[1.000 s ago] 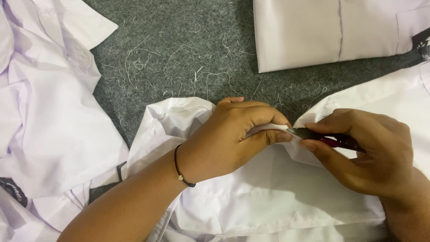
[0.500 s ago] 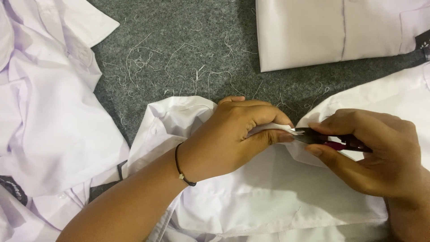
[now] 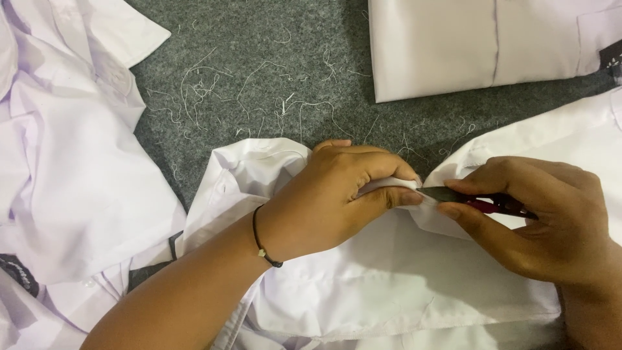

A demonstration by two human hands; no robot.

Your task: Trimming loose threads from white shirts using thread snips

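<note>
The left hand (image 3: 337, 194) pinches a shirt (image 3: 389, 285) fold; just right, the right hand (image 3: 538, 220) grips snips (image 3: 466, 198) pointing left at it.

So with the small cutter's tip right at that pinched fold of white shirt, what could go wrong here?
The small dark metal thread cutter in the right hand meets the white shirt fabric right beside the left hand fingertips: a slip might nick them, or cut the cloth rather than a thread.

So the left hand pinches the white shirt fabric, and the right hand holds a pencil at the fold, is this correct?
Not quite. In the head view the right hand holds a small dark thread snipper, not a pencil. The left hand does pinch the white shirt.
</note>
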